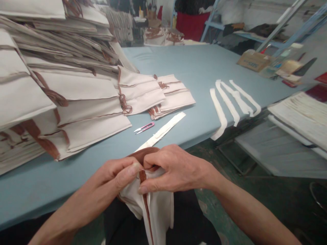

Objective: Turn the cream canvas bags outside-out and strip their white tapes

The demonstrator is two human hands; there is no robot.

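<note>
Between my hands hangs a cream cloth bag [160,204] with brown trim at its mouth and a brown strip down its middle. My left hand [117,177] pinches the top edge, left of the brown strip. Thumb and bent fingers of my right hand [173,166] grip the same edge on the right side, close to the left fingertips. The lower part of the bag drapes over my dark-clothed lap. Just beyond the hands, pink-handled thread snips [145,128] and a white strip [162,131] lie on the blue table [194,129].
Tall stacks of cream pieces with brown trim [87,81] fill the table's left side, with a smaller pile [176,93] beside them. Several white strips [231,102] hang near the right edge. A cardboard box [254,60] stands farther back; a side stand [301,119] holds layered sheets.
</note>
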